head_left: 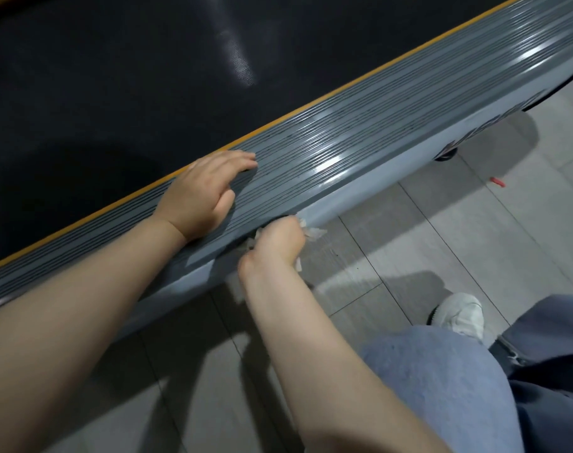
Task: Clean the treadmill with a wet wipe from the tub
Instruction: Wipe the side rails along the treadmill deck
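Head view: left hand (204, 194) lies flat, fingers spread, on the treadmill (360, 138) side rail. Just right and nearer, right hand (278, 240) grips a crumpled wet wipe (314, 233) against the rail's outer face.

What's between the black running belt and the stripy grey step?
A thin yellow strip runs between the black belt and the ribbed grey side rail, seen from the head view.

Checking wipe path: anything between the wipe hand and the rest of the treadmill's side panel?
Nothing visible. The right hand presses the wet wipe against the side panel, which runs bare up and to the right. The left hand rests above on the ribbed rail, off that path.
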